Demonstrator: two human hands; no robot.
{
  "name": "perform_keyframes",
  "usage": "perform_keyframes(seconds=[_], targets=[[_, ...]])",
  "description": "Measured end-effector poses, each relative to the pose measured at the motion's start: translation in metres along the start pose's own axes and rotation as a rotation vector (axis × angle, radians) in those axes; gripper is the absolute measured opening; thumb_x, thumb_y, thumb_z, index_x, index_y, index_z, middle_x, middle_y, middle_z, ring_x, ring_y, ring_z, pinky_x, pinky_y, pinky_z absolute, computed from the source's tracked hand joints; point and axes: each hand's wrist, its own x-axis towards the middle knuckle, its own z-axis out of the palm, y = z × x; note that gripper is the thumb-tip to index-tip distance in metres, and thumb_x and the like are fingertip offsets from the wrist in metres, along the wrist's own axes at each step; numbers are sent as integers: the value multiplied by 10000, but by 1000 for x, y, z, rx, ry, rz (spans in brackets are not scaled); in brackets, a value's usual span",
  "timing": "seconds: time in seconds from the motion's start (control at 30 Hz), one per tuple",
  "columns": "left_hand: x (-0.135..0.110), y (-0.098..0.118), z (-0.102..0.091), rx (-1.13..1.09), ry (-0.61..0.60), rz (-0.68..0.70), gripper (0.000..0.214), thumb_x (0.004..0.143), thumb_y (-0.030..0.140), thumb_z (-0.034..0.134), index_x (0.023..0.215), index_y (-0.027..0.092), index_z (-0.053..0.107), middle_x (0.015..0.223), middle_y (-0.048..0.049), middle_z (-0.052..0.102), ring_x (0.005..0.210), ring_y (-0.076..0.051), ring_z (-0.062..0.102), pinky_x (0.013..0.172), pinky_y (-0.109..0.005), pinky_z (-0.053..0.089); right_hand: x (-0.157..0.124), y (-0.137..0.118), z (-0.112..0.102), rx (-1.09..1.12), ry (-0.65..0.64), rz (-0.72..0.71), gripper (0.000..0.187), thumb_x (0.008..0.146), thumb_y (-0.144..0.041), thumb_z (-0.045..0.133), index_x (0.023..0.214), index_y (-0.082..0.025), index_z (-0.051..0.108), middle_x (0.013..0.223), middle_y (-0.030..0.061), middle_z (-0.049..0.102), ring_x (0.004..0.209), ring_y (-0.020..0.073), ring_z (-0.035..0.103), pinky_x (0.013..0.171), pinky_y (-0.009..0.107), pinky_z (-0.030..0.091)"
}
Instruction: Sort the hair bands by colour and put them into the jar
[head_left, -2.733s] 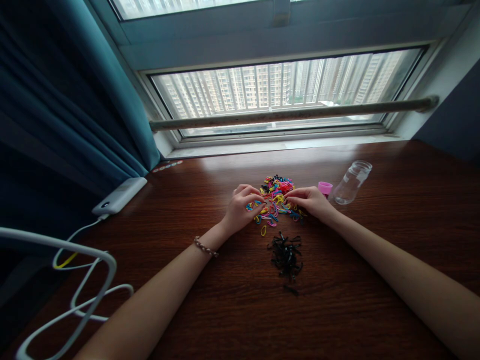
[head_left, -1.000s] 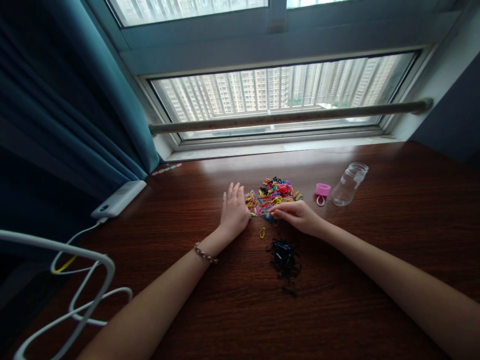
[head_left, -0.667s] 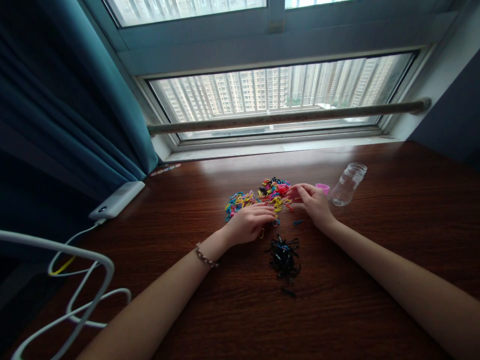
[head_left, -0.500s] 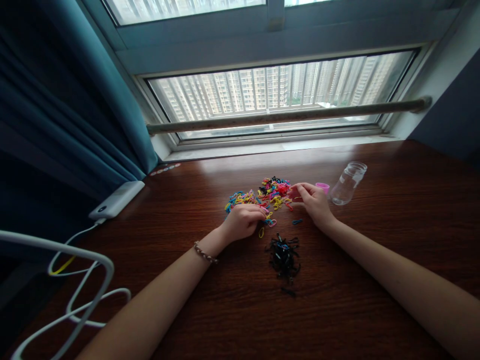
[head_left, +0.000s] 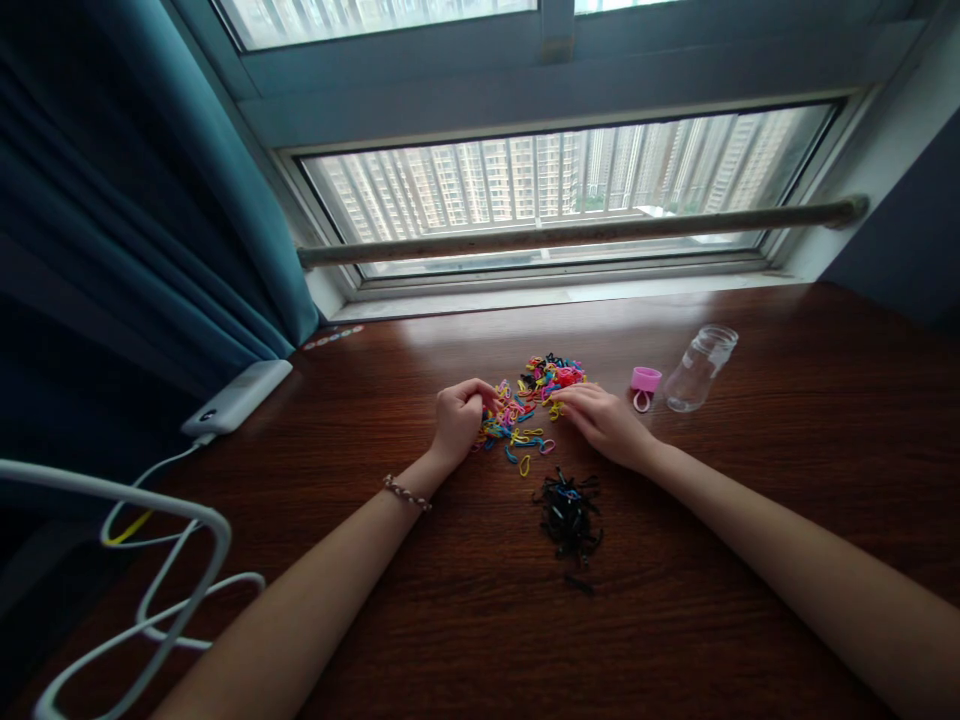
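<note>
A heap of small coloured elastic bands [head_left: 537, 395] lies on the dark wooden desk [head_left: 675, 560]. My left hand [head_left: 459, 420] rests at the heap's left edge with fingers curled in, touching the bands. My right hand [head_left: 600, 418] lies at the heap's right side, fingers bent down onto the bands. Whether either hand pinches a band is hidden. A separate pile of black bands [head_left: 570, 515] sits nearer to me, below the right hand. A woven bracelet [head_left: 406, 492] circles my left wrist.
A clear glass jar [head_left: 699, 367] lies on its side at the right, with its pink lid [head_left: 645, 382] beside it. A white power bank [head_left: 237, 396] and white cables [head_left: 150, 540] are at the left by the teal curtain [head_left: 150, 200]. The window sill runs behind.
My left hand has moved up and left to the heap's edge and curled. My right hand has come down from the heap's top right to its lower right. The coloured bands are gathered closer.
</note>
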Motion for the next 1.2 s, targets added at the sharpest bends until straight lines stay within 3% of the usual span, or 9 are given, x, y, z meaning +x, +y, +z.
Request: perform_keyframes(seconds=[0.1, 0.17, 0.4, 0.5, 0.67, 0.83, 0.9, 1.07, 1.2], targets=[[-1, 3, 0, 45, 20, 84, 267, 696, 101, 382, 738, 145, 642, 678, -15, 669, 661, -140, 631, 642, -242, 498, -1, -4, 1, -53, -141, -127, 236, 861, -278, 438, 941, -205, 648, 985, 77, 652, 981, 212, 541, 884, 371, 412], [-4, 6, 0, 123, -21, 174, 292, 707, 83, 387, 805, 153, 653, 772, -25, 687, 747, -148, 639, 715, -258, 497, -2, -6, 1, -18, -148, -96, 253, 861, -318, 442, 855, -208, 669, 875, 65, 674, 885, 202, 576, 833, 348, 435], [-13, 8, 6, 302, -302, 389, 369, 688, 35, 402, 913, 182, 654, 950, -40, 684, 892, -175, 630, 831, -307, 487, 1, -5, -7, 228, 268, 308, 440, 862, -471, 379, 760, -167, 680, 759, 65, 682, 689, 187, 619, 654, 289, 464], [-12, 5, 8, 175, -291, 258, 364, 681, 44, 378, 890, 170, 649, 831, -34, 701, 770, -162, 658, 724, -286, 527, 3, -1, -7, 354, 343, 366, 455, 846, -498, 393, 738, -154, 672, 747, 73, 684, 675, 185, 626, 637, 287, 478], [-3, -1, 5, -157, -89, -63, 278, 654, 98, 361, 754, 117, 619, 637, -25, 661, 497, -137, 619, 455, -226, 489, 4, 0, -6, 407, 317, 370, 448, 846, -497, 393, 764, -158, 673, 741, 68, 688, 685, 186, 633, 603, 274, 474], [3, 0, 0, -248, 67, -114, 261, 611, 88, 354, 663, 111, 609, 513, 8, 600, 348, -70, 473, 357, -168, 374, 2, -2, -3, 299, 245, 261, 410, 864, -438, 399, 731, -177, 686, 750, 44, 685, 735, 181, 630, 734, 284, 455], [2, 3, -1, -246, 28, -73, 258, 616, 81, 357, 657, 115, 610, 468, 20, 572, 333, -68, 450, 351, -167, 356, 1, -2, -2, 274, 217, 253, 402, 867, -429, 398, 738, -182, 687, 749, 39, 683, 720, 179, 628, 720, 281, 457], [-8, 9, -4, -9, -307, 231, 249, 616, 46, 385, 558, 136, 609, 476, 8, 594, 441, -91, 538, 464, -182, 419, 1, 3, -2, 254, 220, 269, 416, 879, -422, 374, 735, -173, 675, 742, 41, 678, 688, 171, 622, 700, 280, 466], [-10, 6, -4, 199, -262, 378, 257, 623, 37, 405, 545, 143, 625, 461, 17, 570, 423, -70, 488, 457, -168, 368, 1, 2, -2, 141, 113, 161, 395, 903, -378, 331, 884, -181, 672, 850, 58, 674, 836, 183, 602, 777, 303, 456]])
